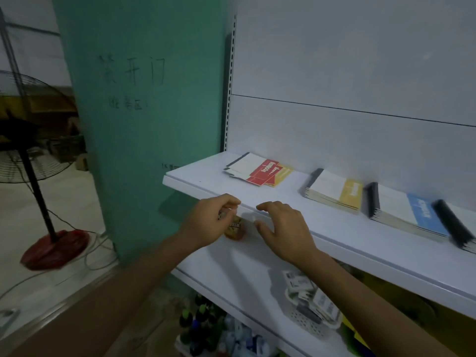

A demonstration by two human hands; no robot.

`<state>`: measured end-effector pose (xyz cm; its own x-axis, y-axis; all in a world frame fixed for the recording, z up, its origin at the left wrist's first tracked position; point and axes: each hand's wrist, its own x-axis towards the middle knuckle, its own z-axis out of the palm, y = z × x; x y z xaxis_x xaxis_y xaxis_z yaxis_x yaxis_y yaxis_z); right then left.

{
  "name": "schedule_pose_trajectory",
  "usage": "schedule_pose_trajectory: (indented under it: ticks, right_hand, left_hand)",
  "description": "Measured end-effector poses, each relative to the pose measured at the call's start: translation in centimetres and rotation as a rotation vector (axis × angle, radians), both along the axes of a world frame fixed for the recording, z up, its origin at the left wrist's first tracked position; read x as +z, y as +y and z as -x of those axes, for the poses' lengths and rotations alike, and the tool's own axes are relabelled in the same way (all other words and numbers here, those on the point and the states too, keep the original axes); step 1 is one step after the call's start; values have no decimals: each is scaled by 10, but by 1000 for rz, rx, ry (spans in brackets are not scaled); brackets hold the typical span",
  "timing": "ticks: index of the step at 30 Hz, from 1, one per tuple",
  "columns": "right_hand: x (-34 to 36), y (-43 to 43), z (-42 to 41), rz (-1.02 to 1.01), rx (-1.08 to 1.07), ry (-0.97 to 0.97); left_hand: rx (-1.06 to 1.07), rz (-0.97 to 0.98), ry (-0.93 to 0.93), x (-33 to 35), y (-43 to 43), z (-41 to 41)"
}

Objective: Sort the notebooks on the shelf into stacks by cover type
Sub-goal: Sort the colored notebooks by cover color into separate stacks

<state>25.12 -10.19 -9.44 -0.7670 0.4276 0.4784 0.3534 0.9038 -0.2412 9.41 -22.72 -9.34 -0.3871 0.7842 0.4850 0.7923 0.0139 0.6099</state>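
On the white upper shelf (195,181) lie several notebook stacks. A loose pile with red covers (260,170) on top and a yellow cover under it sits at the left. A yellow-cover stack (334,190) comes after it, then a blue-cover stack (409,215), and a further stack (461,233) is cut off by the right edge. My left hand (211,222) hovers in front of the shelf's front edge with fingers loosely curled, holding nothing that I can see. My right hand (283,228) is beside it, fingers spread and relaxed, touching no notebook.
A lower shelf holds a small amber jar (235,231) just behind my hands and a white basket (311,313) of small packets. Bottles (206,328) stand below. A green wall (144,99) is at the left, with a standing fan (33,155) on the floor beyond.
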Motion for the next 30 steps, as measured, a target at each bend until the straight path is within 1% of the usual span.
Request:
schedule_pose_trajectory:
  ticks: [4, 6, 12, 17, 19, 22, 23, 26, 28, 30]
  right_hand:
    - [4, 15, 24, 4, -21, 12]
    - [9, 28, 41, 11, -15, 25]
    - [29, 89, 117, 85, 11, 72]
    - [41, 147, 183, 162, -17, 19]
    - [37, 167, 200, 125, -55, -59]
    - [15, 185, 211, 72, -149, -367]
    - [8, 188, 211, 67, -159, -416]
    - [2, 197, 217, 50, -130, -405]
    - [7, 197, 218, 33, -104, -414]
    - [10, 192, 217, -59, -87, -418]
  left_hand:
    - [-5, -62, -157, -2, 20, 15]
    - [4, -95, -203, -1, 29, 26]
    - [27, -108, -254, 9, 55, 72]
    - [43, -86, -213, 23, 78, 112]
    - [44, -91, -211, 22, 86, 123]
    - [46, -68, -239, 15, 100, 135]
    - [42, -54, -249, 14, 106, 139]
    - [23, -27, -276, 14, 125, 150]
    - [10, -31, -362, 14, 137, 155]
    - [-12, -32, -443, 14, 144, 160]
